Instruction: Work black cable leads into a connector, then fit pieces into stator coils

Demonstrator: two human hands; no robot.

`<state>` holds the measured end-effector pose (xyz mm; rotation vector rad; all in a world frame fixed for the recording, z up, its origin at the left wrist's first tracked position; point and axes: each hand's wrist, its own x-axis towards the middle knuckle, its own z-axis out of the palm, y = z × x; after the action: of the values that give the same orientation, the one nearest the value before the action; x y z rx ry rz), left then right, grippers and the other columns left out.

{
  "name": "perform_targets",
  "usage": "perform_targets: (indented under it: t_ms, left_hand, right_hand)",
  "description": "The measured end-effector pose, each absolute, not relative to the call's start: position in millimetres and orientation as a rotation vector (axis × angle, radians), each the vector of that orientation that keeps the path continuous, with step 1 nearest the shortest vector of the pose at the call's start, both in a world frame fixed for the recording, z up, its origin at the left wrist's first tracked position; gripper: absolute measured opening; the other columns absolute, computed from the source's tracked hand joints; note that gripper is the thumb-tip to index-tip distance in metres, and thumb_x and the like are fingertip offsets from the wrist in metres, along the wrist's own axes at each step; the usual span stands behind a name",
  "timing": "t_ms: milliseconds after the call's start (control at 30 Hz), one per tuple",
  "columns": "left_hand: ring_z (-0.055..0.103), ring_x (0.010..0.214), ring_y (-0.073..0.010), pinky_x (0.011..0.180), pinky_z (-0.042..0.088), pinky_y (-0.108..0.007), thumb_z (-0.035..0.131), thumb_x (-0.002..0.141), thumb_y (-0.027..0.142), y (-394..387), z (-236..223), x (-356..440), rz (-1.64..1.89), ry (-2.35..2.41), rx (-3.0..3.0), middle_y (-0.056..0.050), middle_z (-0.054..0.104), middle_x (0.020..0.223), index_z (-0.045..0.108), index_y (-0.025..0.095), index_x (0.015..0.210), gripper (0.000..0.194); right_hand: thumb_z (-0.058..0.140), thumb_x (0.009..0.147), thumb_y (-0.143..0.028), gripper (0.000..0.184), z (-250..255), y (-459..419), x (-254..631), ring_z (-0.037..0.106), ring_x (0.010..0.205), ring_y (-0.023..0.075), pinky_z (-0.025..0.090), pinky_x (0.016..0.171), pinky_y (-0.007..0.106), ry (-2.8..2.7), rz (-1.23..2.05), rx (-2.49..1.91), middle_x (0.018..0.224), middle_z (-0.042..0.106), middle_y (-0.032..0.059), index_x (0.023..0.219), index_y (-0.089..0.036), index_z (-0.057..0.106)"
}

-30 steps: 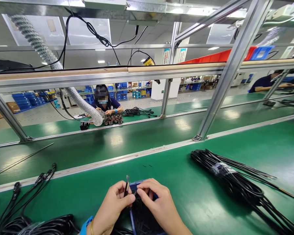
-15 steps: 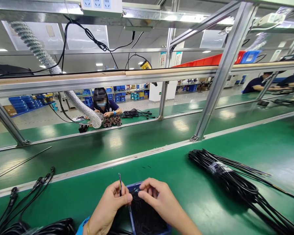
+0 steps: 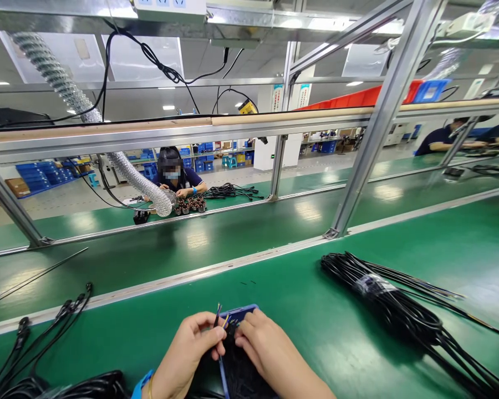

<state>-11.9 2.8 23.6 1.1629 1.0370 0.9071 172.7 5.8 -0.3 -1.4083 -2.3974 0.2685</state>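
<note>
Green worktops [image 3: 291,310] run across a bright workroom, crossed by a metal frame [image 3: 370,138] of slanting posts and long rails. Beyond the rails a silver hose [image 3: 139,185] curves down towards the far worktop, where a person [image 3: 181,180] in dark blue leans over small metal parts [image 3: 191,206]. Red bins [image 3: 345,100] and a blue bin [image 3: 431,91] sit up on the shelf to the right.

On the near worktop, a large bundle of black cable [image 3: 403,305] lies at the right, bound by clear wrap [image 3: 374,285]. More black cables [image 3: 95,385] are coiled at the lower left, their plugs [image 3: 23,331] pointing away from the wearer.

Between these, a blue tray [image 3: 244,308] of small black pieces [image 3: 243,363] stands under the hands. The left hand [image 3: 193,344], just over its left edge, is nearly closed, thumb and fingers pinching thin wires [image 3: 218,317] whose tips point up. The right hand [image 3: 264,346] is curled with its fingertips down over the tray; whether it grips anything cannot be told. Coloured wire ends [image 3: 226,320] show between the hands.
</note>
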Motion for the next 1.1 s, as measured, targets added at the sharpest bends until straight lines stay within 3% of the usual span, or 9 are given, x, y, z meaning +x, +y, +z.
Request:
perform_targets:
  t_ms: [133, 333, 1100]
  left_hand:
    - [0.043, 0.055, -0.0103, 0.054, 0.033, -0.023, 0.070, 0.071, 0.045, 2.0, 26.6, -11.3, 0.884, 1.088, 1.207, 0.003, 0.049, 0.059, 0.060, 0.015, 0.076, 0.033]
    - [0.039, 0.055, -0.0104, 0.053, 0.030, -0.023, 0.062, 0.067, 0.040, 0.4, 28.2, -10.6, 0.818, 1.154, 1.263, 0.005, 0.044, 0.057, 0.054, 0.018, 0.071, 0.023]
    - [0.043, 0.058, -0.0120, 0.057, 0.034, -0.025, 0.067, 0.068, 0.044, -0.3, 29.3, -9.4, 0.828, 1.135, 1.257, 0.003, 0.047, 0.060, 0.057, 0.017, 0.072, 0.029]
  right_hand:
    - [0.052, 0.098, -0.014, 0.017, 11.7, 3.3, 183.2, 0.059, 0.083, 0.0205, 0.046, 0.073, 0.031, -2.168, 0.440, -1.262, 0.085, 0.065, 0.0030, 0.085, -0.019, 0.062]
    - [0.046, 0.103, -0.026, 0.023, 9.7, -0.2, 176.4, 0.054, 0.073, 0.0167, 0.043, 0.066, 0.026, -1.794, 0.505, -0.994, 0.076, 0.059, -0.0006, 0.083, -0.023, 0.058]
    - [0.051, 0.100, -0.022, 0.021, 7.7, -2.8, 169.0, 0.053, 0.070, 0.0147, 0.042, 0.063, 0.024, -1.798, 0.488, -0.966, 0.073, 0.059, -0.0018, 0.081, -0.023, 0.060]
